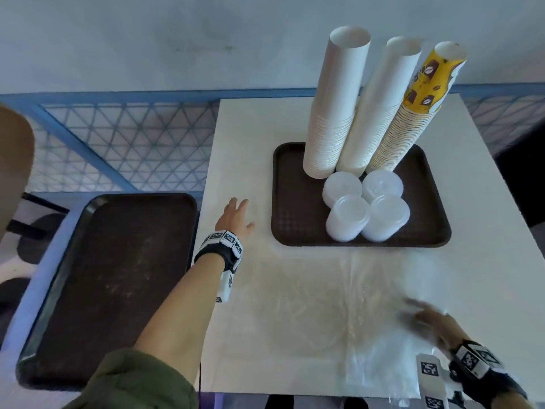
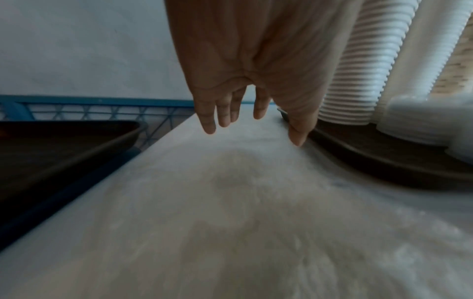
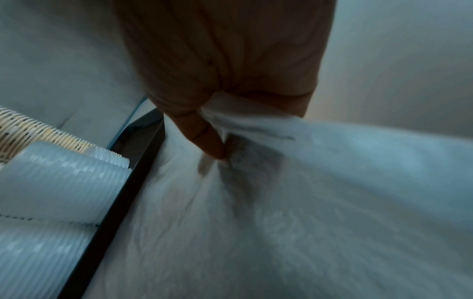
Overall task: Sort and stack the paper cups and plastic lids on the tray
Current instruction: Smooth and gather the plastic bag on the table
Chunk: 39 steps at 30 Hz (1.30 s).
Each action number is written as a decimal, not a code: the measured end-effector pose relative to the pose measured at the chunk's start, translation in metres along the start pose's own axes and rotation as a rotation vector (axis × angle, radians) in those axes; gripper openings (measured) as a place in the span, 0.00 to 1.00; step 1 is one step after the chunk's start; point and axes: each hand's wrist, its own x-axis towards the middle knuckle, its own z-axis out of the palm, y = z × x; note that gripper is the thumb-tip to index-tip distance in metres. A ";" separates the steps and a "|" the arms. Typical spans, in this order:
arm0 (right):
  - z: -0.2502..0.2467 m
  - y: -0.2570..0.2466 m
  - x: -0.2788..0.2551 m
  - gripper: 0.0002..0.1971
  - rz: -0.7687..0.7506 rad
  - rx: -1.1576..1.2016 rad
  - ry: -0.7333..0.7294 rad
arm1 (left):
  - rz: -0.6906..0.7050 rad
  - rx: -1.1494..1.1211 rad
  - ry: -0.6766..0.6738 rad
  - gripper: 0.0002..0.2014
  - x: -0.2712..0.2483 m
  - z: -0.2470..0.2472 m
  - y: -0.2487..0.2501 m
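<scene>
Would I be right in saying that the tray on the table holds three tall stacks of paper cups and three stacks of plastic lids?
Not quite: the lids are in four stacks, not three, as the head view shows. The rest stands: the tray on the table holds three tall stacks of paper cups, two plain white and one with a yellow print.

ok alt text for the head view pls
A brown tray on a white table holds three tall cup stacks and four lid stacks. The left hand hovers open beside it; the right hand is blurred over clear plastic.
</scene>
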 end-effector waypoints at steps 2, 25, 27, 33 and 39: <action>0.000 0.004 -0.001 0.20 -0.001 -0.003 0.000 | 0.038 0.041 -0.071 0.31 0.005 0.010 -0.002; -0.005 0.031 -0.004 0.19 0.000 0.150 0.054 | 0.029 -0.411 0.125 0.08 -0.041 -0.025 -0.051; -0.004 0.031 -0.005 0.21 -0.015 0.134 0.071 | 0.038 -0.379 0.079 0.09 -0.045 -0.014 -0.048; -0.003 0.032 -0.006 0.15 -0.007 0.070 0.105 | 0.030 -0.294 -0.115 0.29 -0.043 0.005 -0.048; -0.006 0.040 -0.001 0.17 -0.023 0.066 0.160 | 0.034 -0.113 0.155 0.20 -0.007 -0.001 -0.042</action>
